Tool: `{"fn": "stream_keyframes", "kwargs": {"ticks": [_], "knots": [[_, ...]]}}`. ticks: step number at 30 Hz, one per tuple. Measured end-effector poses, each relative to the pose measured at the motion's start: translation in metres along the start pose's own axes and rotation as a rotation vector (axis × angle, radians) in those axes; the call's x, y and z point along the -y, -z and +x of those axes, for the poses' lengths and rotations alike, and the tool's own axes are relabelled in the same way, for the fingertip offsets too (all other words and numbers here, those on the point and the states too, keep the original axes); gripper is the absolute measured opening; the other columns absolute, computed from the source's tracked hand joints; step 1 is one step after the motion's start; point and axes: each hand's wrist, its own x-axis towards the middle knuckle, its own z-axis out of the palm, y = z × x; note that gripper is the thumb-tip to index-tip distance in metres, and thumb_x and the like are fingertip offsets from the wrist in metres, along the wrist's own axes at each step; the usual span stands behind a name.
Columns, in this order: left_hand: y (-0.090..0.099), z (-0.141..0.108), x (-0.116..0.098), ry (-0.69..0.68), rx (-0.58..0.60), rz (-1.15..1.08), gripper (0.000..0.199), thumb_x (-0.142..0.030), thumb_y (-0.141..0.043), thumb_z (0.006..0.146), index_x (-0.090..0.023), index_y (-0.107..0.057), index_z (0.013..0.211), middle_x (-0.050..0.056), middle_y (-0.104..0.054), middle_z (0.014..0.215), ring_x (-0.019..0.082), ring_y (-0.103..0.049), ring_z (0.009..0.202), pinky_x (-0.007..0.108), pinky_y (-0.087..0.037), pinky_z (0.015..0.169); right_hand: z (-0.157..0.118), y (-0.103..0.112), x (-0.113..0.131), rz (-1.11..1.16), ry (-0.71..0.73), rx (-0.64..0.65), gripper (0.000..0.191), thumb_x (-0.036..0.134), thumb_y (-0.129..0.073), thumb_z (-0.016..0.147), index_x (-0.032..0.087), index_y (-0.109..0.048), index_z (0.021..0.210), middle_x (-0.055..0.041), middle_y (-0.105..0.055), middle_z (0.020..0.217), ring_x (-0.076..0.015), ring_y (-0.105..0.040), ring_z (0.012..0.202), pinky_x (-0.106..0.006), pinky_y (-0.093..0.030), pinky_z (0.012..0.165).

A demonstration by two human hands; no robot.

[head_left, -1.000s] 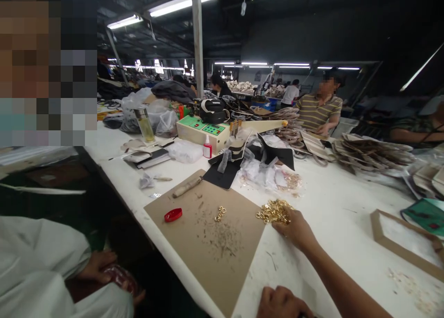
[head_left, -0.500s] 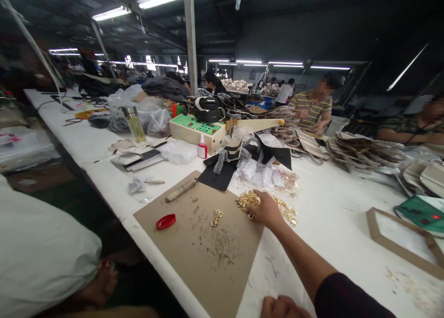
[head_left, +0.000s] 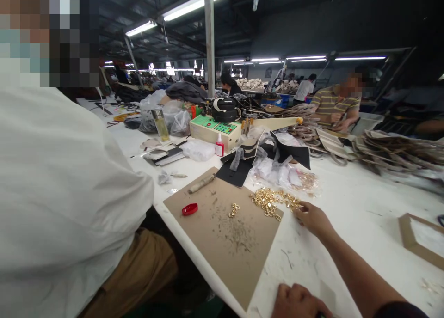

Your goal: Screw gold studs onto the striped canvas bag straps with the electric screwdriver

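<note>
- Grip, right hand [head_left: 314, 220]: fingers bent at the right end of a loose pile of small gold metal links [head_left: 265, 198]; I cannot tell whether any are pinched.
- Left hand [head_left: 297, 302]: fingers curled, low in view; contents hidden.
- Links: across the flat brown board's [head_left: 204, 235] right corner and white tabletop [head_left: 354, 202].

Tube lights [head_left: 197, 3] glare above me; gold links [head_left: 266, 198] glint on my bright table [head_left: 350, 193], under a dim ceiling [head_left: 145, 3]; the right edge blurs.

Gold links [head_left: 266, 198], loosely heaped, partly on cardboard [head_left: 208, 228]
</note>
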Motion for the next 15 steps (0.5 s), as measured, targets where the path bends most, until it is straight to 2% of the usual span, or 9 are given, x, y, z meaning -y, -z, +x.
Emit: {"fn": "stream_keyframes", "kwargs": {"ticks": [3, 6, 9, 11, 13, 14, 15], "knots": [[0.034, -0.020, -0.012, -0.127, 0.070, -0.117, 0.030, -0.063, -0.071, 0.083, -0.046, -0.077, 0.107, -0.005, -0.071, 0.130, 0.022, -0.058, 0.122, 0.039, -0.039, 0.098, -0.011, 0.006, 0.029, 0.059, 0.061, 0.003, 0.070, 0.050, -0.060, 0.083, 0.010, -0.061, 0.141, -0.0173, -0.070, 0.128, -0.0208, -0.072, 0.074, -0.037, -0.056, 0.078], [0.063, -0.033, -0.029, -0.093, 0.048, -0.199, 0.041, -0.068, -0.075, 0.076, -0.041, -0.078, 0.107, -0.003, -0.067, 0.135, 0.022, -0.054, 0.129, 0.042, -0.036, 0.109, -0.056, 0.043, 0.038, 0.056, 0.098, -0.040, 0.067, 0.054, -0.063, 0.083, 0.017, -0.064, 0.140, -0.0129, -0.068, 0.134, -0.0224, -0.072, 0.091, -0.036, -0.054, 0.088], [0.078, -0.034, -0.041, -0.060, 0.038, -0.185, 0.036, -0.062, -0.079, 0.075, -0.039, -0.079, 0.102, -0.002, -0.067, 0.132, 0.022, -0.053, 0.130, 0.043, -0.037, 0.110, -0.143, 0.088, 0.025, 0.091, 0.128, -0.059, 0.057, 0.060, -0.065, 0.083, 0.024, -0.073, 0.127, -0.0074, -0.076, 0.115, -0.0238, -0.072, 0.097, -0.034, -0.055, 0.089], [0.081, -0.030, -0.045, -0.050, 0.038, -0.168, 0.036, -0.058, -0.081, 0.074, -0.037, -0.080, 0.102, -0.001, -0.067, 0.133, 0.022, -0.053, 0.130, 0.043, -0.038, 0.110, -0.217, 0.104, 0.007, 0.121, 0.058, -0.121, 0.054, 0.064, -0.066, 0.082, 0.025, -0.077, 0.118, -0.0078, -0.077, 0.110, -0.0266, -0.072, 0.098, -0.036, -0.057, 0.088], [0.083, -0.027, -0.047, -0.037, 0.043, -0.157, 0.041, -0.056, -0.083, 0.072, -0.034, -0.078, 0.107, -0.001, -0.068, 0.132, 0.023, -0.053, 0.129, 0.042, -0.040, 0.110, -0.290, 0.102, -0.019, 0.113, -0.037, -0.200, 0.049, 0.067, -0.068, 0.081, 0.030, -0.079, 0.111, -0.0062, -0.076, 0.116, -0.0279, -0.072, 0.102, -0.035, -0.060, 0.084], [0.084, -0.026, -0.048, -0.035, 0.046, -0.151, 0.043, -0.055, -0.083, 0.072, -0.033, -0.078, 0.109, 0.000, -0.069, 0.131, 0.023, -0.054, 0.129, 0.042, -0.041, 0.110, -0.322, 0.095, -0.034, 0.111, -0.070, -0.241, 0.045, 0.068, -0.066, 0.081, 0.032, -0.079, 0.106, -0.0056, -0.076, 0.117, -0.0286, -0.072, 0.101, -0.034, -0.062, 0.079], [0.085, -0.025, -0.049, -0.036, 0.048, -0.145, 0.045, -0.052, -0.084, 0.071, -0.031, -0.077, 0.111, 0.001, -0.069, 0.131, 0.023, -0.054, 0.129, 0.042, -0.041, 0.111, -0.348, 0.085, -0.050, 0.106, -0.088, -0.266, 0.040, 0.064, -0.061, 0.086, 0.034, -0.079, 0.107, -0.0045, -0.075, 0.120, -0.0282, -0.072, 0.106, -0.035, -0.063, 0.083]]}}
